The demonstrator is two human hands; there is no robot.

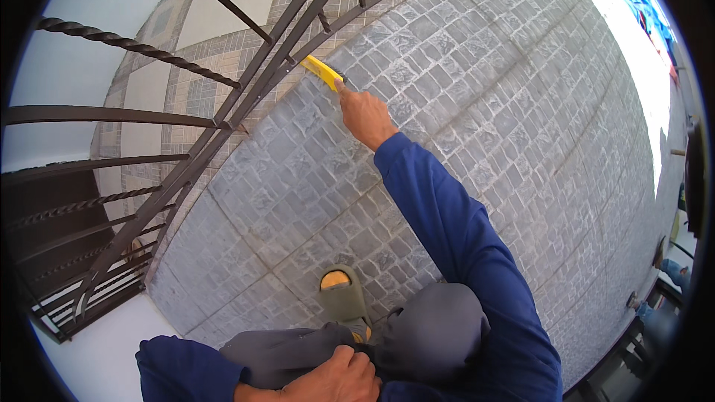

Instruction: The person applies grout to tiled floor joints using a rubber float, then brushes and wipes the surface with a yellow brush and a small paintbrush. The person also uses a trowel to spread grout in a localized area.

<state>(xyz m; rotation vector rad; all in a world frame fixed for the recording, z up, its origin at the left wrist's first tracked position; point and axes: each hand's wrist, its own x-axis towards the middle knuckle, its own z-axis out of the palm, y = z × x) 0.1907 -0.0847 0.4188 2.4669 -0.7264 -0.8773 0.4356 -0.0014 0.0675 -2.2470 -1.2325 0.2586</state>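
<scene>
Since its near end is pinched in the right hand's (366,115) grip, the yellow brush (322,72) can, it seems, be brought close beside the foot of the railing (222,123). Farther from the railing, the left hand (335,376) is rested, curled, at the lap (283,353); whether anything is enclosed cannot be told.

Yellow brush (322,72) partly hidden.
</scene>
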